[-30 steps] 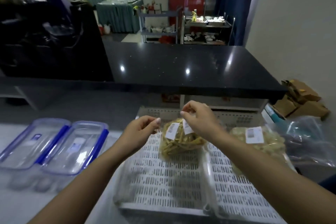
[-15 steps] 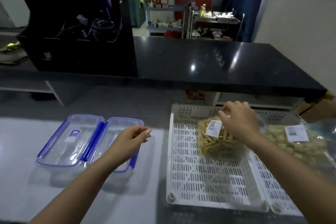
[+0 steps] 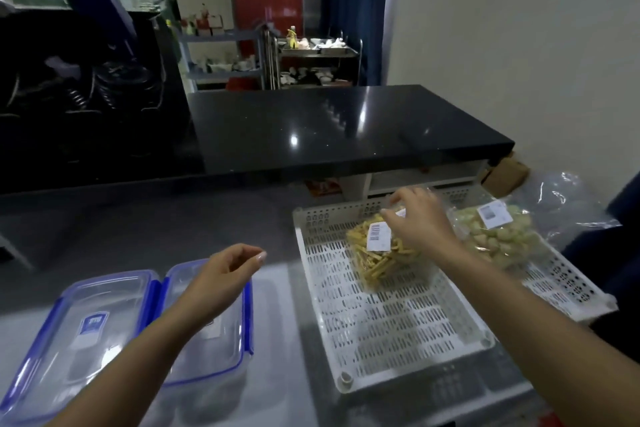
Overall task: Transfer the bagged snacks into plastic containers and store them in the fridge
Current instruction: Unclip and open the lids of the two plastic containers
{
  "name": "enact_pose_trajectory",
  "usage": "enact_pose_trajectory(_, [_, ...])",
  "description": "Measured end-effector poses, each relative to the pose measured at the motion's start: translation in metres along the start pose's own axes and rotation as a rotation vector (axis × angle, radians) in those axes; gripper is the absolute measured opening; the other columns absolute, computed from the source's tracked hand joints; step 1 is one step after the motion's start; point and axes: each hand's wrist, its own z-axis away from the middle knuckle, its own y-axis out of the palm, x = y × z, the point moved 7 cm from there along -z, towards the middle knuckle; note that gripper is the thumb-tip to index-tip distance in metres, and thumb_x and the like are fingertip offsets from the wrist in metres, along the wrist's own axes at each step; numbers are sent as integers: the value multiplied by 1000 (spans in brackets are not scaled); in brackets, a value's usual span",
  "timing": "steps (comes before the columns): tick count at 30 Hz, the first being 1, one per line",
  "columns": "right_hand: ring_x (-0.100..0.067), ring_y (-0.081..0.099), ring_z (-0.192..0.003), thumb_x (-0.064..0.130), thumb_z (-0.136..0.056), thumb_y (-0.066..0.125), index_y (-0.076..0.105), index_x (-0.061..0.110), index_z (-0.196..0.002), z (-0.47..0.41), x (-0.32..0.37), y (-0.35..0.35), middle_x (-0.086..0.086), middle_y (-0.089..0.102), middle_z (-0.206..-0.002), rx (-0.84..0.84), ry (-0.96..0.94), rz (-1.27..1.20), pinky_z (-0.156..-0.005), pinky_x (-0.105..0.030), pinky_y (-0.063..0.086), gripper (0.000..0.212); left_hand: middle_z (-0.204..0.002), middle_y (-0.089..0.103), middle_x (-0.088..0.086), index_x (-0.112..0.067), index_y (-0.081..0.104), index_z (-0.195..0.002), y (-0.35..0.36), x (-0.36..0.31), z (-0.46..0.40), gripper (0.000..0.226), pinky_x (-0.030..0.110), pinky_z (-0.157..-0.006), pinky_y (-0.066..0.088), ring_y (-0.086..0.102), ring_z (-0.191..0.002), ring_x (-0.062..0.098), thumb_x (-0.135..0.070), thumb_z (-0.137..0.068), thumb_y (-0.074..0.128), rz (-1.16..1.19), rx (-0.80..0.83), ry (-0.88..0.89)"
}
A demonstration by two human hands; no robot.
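A clear bag of yellow stick snacks (image 3: 379,258) with a white barcode label stands in a white perforated tray (image 3: 388,329). My right hand (image 3: 420,218) pinches the top of that bag. A second bag of pale round snacks (image 3: 498,239) lies in the tray to the right. Two clear plastic containers with blue-edged lids sit on the grey counter at the lower left: the left container (image 3: 83,333) and the right container (image 3: 214,333). My left hand (image 3: 225,274) hovers over the right container, fingers loosely curled, holding nothing.
A black raised countertop (image 3: 329,128) runs behind the work surface. A crumpled clear plastic bag (image 3: 568,198) lies at the far right beside cardboard boxes (image 3: 505,173). Dark equipment stands at the left back. Shelving carts and people are in the distant room.
My left hand let go of the yellow snack bag and moved left over the containers. The right hand stays pinched on the bag's top. The view has swung left.
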Motion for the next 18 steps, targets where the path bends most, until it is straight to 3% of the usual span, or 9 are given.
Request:
enact_pose_trajectory(3, [-13, 51, -103, 36, -94, 59, 60, 18, -117, 12, 33, 26, 1, 56, -119, 127, 5, -199, -82, -28, 42, 29, -110, 65, -17, -39, 60, -110, -14, 21, 7, 18, 22, -83, 52, 61, -105, 5, -41, -93, 58, -18, -9, -38])
enact_pose_trajectory(6, [-15, 57, -104, 38, -93, 60, 60, 19, -119, 29, 70, 67, 2, 61, -117, 287, -13, -289, -88, -35, 51, 32, -121, 59, -16, -32, 59, -124, -28, 45, 21, 31, 13, -76, 45, 57, -107, 1, -35, -93, 61, -54, -43, -69])
enact_pose_trajectory(11, [-17, 56, -115, 43, -94, 57, 53, 18, -133, 59, 126, 136, -1, 58, -131, 474, -128, -257, -87, -26, 43, 46, -147, 44, -5, -22, 45, -142, -45, 80, 39, 56, 29, -105, 34, 42, -133, 13, -34, -92, 63, -207, -143, -133])
enact_pose_trajectory(14, [-19, 58, -113, 48, -96, 51, 49, 17, -136, 70, 139, 174, -2, 59, -129, 596, -43, -303, -86, -27, 43, 51, -157, 31, -3, -20, 31, -150, -43, 98, 45, 68, 33, -113, 29, 31, -143, 17, -37, -92, 62, -220, -146, -205])
enact_pose_trajectory(16, [-23, 61, -109, 53, -96, 47, 54, 13, -130, 73, 141, 201, -6, 62, -125, 665, 36, -338, -91, -31, 47, 53, -159, 26, -2, -19, 25, -153, -39, 105, 46, 74, 35, -115, 28, 28, -145, 18, -40, -92, 61, -223, -157, -216])
enact_pose_trajectory(18, [-26, 66, -88, 55, -96, 42, 59, 7, -108, 76, 139, 223, -10, 67, -103, 724, 133, -406, -86, -39, 55, 53, -160, 25, -1, -16, 23, -153, -34, 107, 46, 77, 35, -116, 27, 24, -146, 18, -42, -91, 61, -257, -171, -201])
